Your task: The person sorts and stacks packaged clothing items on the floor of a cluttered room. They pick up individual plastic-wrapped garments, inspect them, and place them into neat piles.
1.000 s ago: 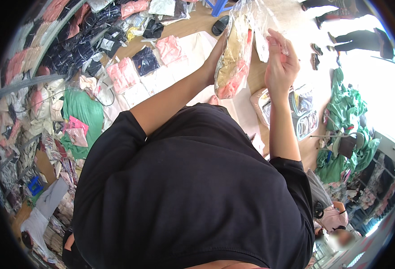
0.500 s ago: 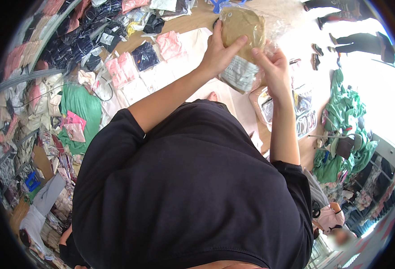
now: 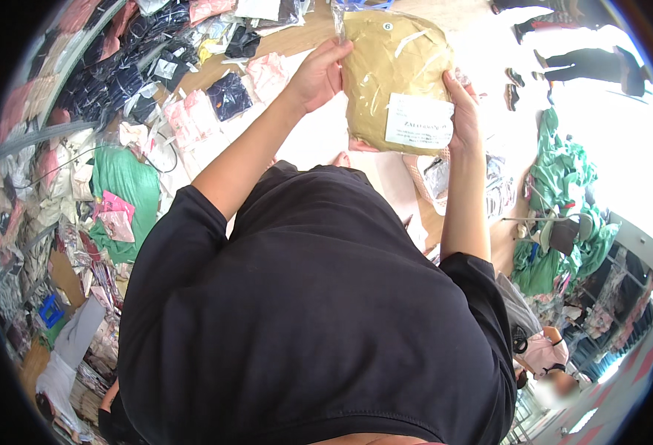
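Observation:
Between my two hands is a tan garment folded flat in a clear plastic bag (image 3: pixel 386 81), raised at the top of the view. A white printed label sits at its lower right and a small round sticker near its upper edge. My left hand (image 3: pixel 320 74) pinches the bag's upper left side, thumb toward the front. My right hand (image 3: pixel 465 111) grips the lower right edge with the thumb in front; its other fingers are mostly behind the bag. Below the bag, a pale basket (image 3: pixel 420 178) holding packed items is partly covered.
Bagged pink garments (image 3: pixel 187 119) and a navy bagged one (image 3: pixel 229 96) lie on a white surface to the left. Heaps of packed clothing fill the far left, with green cloth (image 3: pixel 127 178) among them. More green fabric (image 3: pixel 556 170) lies right. Other people stand at the right and behind.
The bagged garment has turned to face me flat, its label now fully visible. My left hand has shifted left to its edge, and my hands are further apart.

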{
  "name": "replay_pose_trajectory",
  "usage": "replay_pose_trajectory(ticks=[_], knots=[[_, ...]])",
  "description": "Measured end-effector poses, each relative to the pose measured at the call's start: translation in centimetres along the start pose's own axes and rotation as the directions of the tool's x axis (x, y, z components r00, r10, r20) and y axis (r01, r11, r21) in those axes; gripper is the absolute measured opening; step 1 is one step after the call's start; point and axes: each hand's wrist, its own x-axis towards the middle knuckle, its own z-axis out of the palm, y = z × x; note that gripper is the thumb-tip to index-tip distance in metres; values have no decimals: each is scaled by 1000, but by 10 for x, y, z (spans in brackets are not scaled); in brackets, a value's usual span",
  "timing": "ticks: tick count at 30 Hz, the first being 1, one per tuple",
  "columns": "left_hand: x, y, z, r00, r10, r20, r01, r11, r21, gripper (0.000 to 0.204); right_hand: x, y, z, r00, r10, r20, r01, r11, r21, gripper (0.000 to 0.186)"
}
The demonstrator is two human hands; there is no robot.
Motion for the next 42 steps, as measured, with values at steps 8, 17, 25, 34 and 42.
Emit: replay_pose_trajectory(ticks=[8,17,25,34,42], knots=[[-18,-91,-24,954,-95,-286,-37,904,-426,22,-5,49,-40,930,352,-105,-350,936,37,36],[-54,-108,-11,812,-149,-565,161,987,-28,7,-44,83,-65,834,522,-179,-534,845,-25,48],[-45,-105,-10,844,-322,-428,258,945,-201,26,-41,64,-56,855,423,-300,-493,841,-221,50],[-57,-88,-15,820,-472,-326,373,870,-321,21,-41,61,-27,901,199,-385,-361,838,-410,43],[-59,-78,-28,867,-483,-125,381,803,-458,30,-37,59,-16,914,176,-365,-339,827,-448,40]])
